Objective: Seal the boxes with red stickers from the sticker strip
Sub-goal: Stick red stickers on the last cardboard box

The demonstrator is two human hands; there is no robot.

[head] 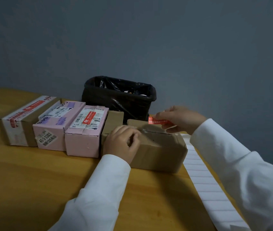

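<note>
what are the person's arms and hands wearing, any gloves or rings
Both arms are in long white sleeves that reach the wrists, plain with no markings. The left hand and right hand are bare: no gloves, and no ring or watch is visible.

We see the left hand (121, 142) resting with curled fingers on the near brown cardboard box (159, 150), while the right hand (180, 119) pinches a red sticker (157, 121) just above its far flap. The white sticker strip (205, 180) lies to the right.
</note>
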